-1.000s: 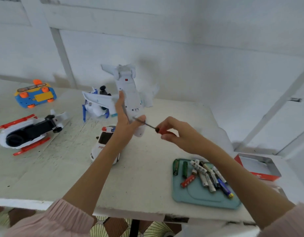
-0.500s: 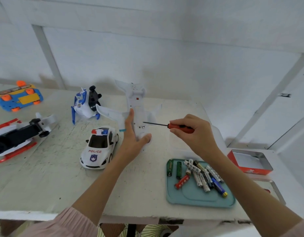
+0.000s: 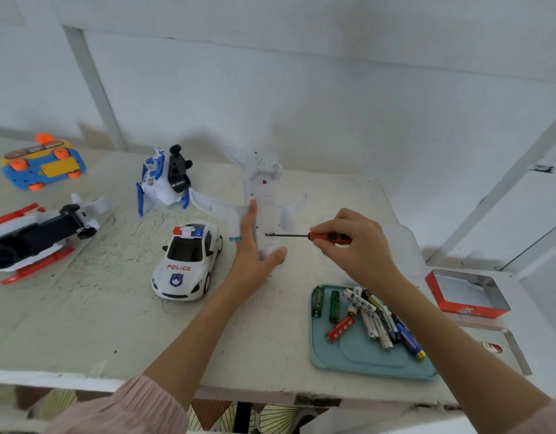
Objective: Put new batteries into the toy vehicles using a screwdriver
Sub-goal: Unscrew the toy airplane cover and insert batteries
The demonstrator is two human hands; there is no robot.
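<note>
A white toy plane (image 3: 261,189) lies belly-up on the white table (image 3: 82,324), nose toward me. My left hand (image 3: 254,252) grips its body, fingers straight along the left side and thumb under the nose. My right hand (image 3: 355,249) pinches the red handle of a small screwdriver (image 3: 305,235). The shaft lies level and its tip touches the plane's underside near my left thumb. A teal tray (image 3: 364,358) at front right holds several loose batteries (image 3: 370,314).
A white police car (image 3: 187,261) stands left of my left arm. Behind it are a blue-white toy (image 3: 164,180), a red-white-black vehicle (image 3: 29,239) and an upturned blue-yellow toy (image 3: 42,166). A red tin (image 3: 467,292) sits at the right, its lid (image 3: 505,346) in front.
The plane came down from upright in my left hand to lying on the table. The screwdriver swung level, and its tip now meets the plane's underside.
</note>
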